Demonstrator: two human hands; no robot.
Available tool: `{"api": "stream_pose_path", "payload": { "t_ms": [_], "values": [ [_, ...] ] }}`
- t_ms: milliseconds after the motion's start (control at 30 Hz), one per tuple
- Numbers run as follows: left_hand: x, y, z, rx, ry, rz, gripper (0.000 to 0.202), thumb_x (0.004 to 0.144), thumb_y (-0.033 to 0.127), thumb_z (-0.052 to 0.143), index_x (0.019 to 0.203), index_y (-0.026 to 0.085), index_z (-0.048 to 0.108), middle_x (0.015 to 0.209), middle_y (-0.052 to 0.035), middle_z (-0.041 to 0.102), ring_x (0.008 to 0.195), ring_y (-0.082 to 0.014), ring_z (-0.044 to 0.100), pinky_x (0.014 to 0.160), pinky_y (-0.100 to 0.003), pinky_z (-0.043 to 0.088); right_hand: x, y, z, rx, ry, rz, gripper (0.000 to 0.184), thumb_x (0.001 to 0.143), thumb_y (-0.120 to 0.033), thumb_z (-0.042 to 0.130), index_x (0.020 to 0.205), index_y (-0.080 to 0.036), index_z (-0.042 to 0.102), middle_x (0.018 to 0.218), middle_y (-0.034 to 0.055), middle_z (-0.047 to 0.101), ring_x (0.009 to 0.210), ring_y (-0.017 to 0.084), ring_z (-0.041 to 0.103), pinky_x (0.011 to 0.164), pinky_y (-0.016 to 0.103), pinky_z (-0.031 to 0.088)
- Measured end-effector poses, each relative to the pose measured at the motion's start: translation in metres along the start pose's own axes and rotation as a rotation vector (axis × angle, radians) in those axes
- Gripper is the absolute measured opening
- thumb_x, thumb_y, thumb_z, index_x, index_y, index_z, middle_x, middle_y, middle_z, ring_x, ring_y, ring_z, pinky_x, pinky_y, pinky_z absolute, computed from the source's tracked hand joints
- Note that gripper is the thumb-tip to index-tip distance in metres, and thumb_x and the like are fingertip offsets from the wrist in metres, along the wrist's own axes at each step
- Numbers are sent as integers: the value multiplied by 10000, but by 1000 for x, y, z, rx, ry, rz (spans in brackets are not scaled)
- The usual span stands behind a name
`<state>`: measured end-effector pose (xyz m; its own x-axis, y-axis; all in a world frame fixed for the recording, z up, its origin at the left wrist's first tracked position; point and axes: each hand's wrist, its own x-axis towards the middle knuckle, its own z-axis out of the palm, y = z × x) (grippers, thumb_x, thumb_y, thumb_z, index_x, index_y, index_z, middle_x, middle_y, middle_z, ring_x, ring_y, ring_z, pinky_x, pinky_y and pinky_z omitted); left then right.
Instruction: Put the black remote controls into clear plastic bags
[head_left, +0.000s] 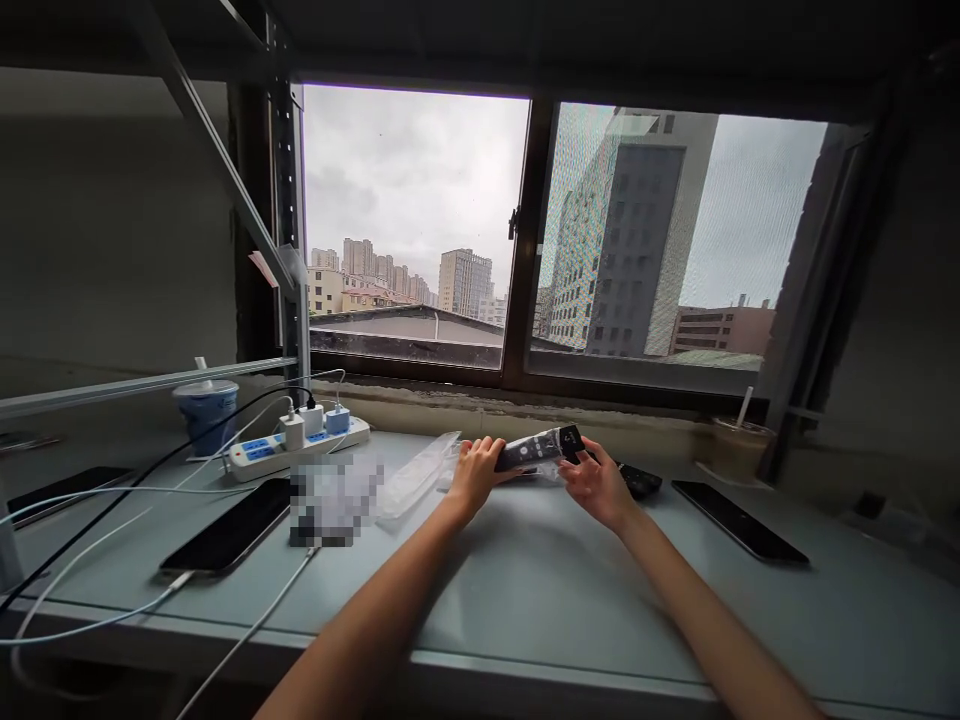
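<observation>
A black remote control [531, 450] with pale buttons is held above the table, tilted up toward the right, with clear plastic around part of it. My left hand [474, 478] is closed around its left end. At the other end, my right hand [601, 487] has its thumb and fingers curled on the remote's tip and the loose plastic. A clear plastic sleeve [420, 478] lies just left of my left hand. Behind my right hand rests a dark object [640, 482], partly hidden, its kind unclear.
Left on the pale table [525, 590] are a phone [225, 527] on a cable, a blurred-out item [336, 500], a power strip [251, 460] with chargers and a blue cup [206, 415]. To the right are a dark phone [739, 520] and a drink cup [739, 450]. Cables cross the left edge.
</observation>
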<state>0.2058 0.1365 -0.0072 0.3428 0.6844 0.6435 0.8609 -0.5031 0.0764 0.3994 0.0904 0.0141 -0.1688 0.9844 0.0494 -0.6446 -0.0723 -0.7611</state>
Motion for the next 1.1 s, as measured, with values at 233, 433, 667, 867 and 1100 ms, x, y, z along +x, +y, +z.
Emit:
{"api": "stream_pose_path", "payload": {
  "t_ms": [233,433,667,867,1100],
  "values": [
    [0,3,-5,32,33,103,370,772,480,548,1046,234,512,948,-23,586,898,-197,528,862,-344,325,3,7,-5,-369,36,-70,209,718,-276,556,923,-236,569,654,-16,507,430,63,374,324,163,239],
    [1,7,-11,-17,64,169,363,789,495,517,1059,251,512,919,-9,572,879,-179,521,854,-315,327,3,5,-17,-339,54,19,241,677,-252,673,905,-245,596,693,-19,517,523,60,465,367,142,329],
    [2,12,-18,4,38,242,359,795,462,530,1072,234,509,938,-19,577,905,-184,520,874,-322,311,-3,9,-8,-454,77,56,245,689,-295,684,916,-247,604,805,-3,549,611,73,507,432,140,385],
    [1,17,-19,5,18,281,345,790,400,561,1091,246,492,950,-18,576,905,-191,521,875,-324,308,-5,14,-1,-621,32,20,299,693,-344,663,987,-307,623,908,-5,589,616,89,473,445,167,363],
    [0,19,-20,-7,-11,270,329,797,363,561,1094,246,482,961,-18,576,896,-188,528,863,-319,313,2,20,-7,-752,82,-20,297,671,-389,673,948,-291,634,932,25,617,674,129,517,500,201,399]
  ]
}}
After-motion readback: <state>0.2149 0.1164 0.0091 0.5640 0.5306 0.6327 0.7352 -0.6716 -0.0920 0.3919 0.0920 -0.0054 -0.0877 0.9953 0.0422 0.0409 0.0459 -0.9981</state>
